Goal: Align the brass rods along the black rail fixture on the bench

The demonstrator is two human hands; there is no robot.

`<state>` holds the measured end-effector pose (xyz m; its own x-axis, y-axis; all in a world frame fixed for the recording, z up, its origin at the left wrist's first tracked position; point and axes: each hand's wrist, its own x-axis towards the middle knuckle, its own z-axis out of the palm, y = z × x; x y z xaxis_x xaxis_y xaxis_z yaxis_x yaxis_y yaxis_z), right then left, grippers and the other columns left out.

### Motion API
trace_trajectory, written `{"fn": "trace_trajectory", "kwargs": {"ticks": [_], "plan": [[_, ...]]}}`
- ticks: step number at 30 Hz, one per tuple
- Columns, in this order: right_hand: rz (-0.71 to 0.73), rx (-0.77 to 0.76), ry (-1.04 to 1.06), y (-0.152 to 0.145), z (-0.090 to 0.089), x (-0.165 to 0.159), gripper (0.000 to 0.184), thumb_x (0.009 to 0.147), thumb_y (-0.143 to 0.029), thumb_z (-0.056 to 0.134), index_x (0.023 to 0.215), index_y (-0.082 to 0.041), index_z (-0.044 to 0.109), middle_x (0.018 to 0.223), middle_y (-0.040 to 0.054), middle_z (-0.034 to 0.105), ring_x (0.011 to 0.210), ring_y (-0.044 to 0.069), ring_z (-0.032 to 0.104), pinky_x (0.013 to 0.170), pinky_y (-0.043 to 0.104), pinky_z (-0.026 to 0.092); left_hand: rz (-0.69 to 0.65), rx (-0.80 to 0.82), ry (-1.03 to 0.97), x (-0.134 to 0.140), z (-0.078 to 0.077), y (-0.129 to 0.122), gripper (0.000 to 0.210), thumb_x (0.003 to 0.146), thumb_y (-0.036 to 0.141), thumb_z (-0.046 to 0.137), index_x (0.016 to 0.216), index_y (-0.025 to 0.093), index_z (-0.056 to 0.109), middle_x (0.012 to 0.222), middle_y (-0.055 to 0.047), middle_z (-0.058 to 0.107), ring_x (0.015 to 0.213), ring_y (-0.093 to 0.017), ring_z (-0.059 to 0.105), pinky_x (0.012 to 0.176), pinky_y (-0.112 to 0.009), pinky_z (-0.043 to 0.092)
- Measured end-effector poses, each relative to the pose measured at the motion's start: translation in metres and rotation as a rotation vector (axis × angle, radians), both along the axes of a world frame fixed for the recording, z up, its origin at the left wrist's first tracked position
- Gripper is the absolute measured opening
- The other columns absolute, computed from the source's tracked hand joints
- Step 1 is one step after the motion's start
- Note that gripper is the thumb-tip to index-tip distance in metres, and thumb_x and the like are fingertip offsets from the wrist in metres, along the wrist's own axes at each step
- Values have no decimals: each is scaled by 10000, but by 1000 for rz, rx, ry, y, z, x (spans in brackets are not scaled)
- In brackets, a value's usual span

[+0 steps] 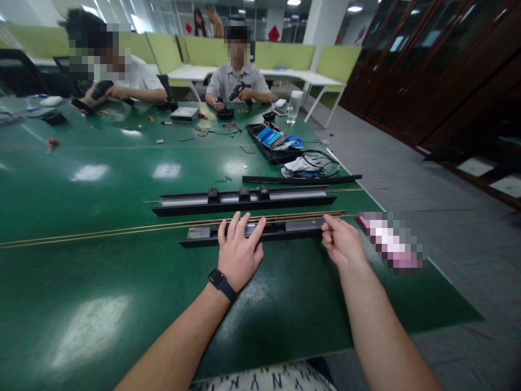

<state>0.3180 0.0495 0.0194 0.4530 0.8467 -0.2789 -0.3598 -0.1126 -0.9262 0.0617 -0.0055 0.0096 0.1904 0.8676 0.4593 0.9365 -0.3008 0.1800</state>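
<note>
My left hand (240, 250), with a dark watch on the wrist, lies with fingers spread across the near black rail (301, 227) and the thin gold rods (122, 232) along it. At the rail's right end my right hand (344, 239) is closed in a pinch at one of the rods; the exact contact is partly hidden by the fingers. The rods run far out to the left over the table. Just beyond lies a second black rail (285, 201) with three small black blocks (243, 194) on its pale channel.
A thin black strip (301, 179) lies behind the rails. Farther back are a black tray (268, 149) with blue items, a coiled cable (321, 160) and a glass (294, 106). Two people sit across the green table (101, 304), holding drills. A blurred-out pink item (391, 239) lies right.
</note>
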Motion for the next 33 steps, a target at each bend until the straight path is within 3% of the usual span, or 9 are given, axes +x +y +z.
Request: {"fn": "trace_trajectory", "kwargs": {"ticks": [9, 15, 33], "plan": [[-17, 26, 5, 1, -1, 1, 337, 736, -270, 837, 693, -192, 512, 545, -50, 587, 310, 42, 393, 234, 129, 226, -59, -7, 45, 8, 6, -2, 606, 915, 305, 566, 1506, 227, 456, 1618, -89, 372, 1534, -293, 261, 1250, -519, 179], [-15, 43, -1, 1, 0, 1, 345, 724, -283, 850, 706, -193, 518, 545, -51, 589, 310, 42, 401, 236, 129, 231, -128, -42, 86, 10, 6, 0, 674, 910, 293, 553, 1530, 91, 381, 1623, -144, 347, 1530, -270, 275, 1270, -436, 209], [-41, 47, -20, 2, -1, 0, 344, 737, -297, 846, 715, -190, 520, 538, -54, 580, 304, 36, 396, 248, 129, 223, -139, -48, 103, 11, 11, 0, 658, 891, 256, 570, 1505, 83, 408, 1597, -178, 385, 1508, -304, 318, 1260, -478, 248]]}}
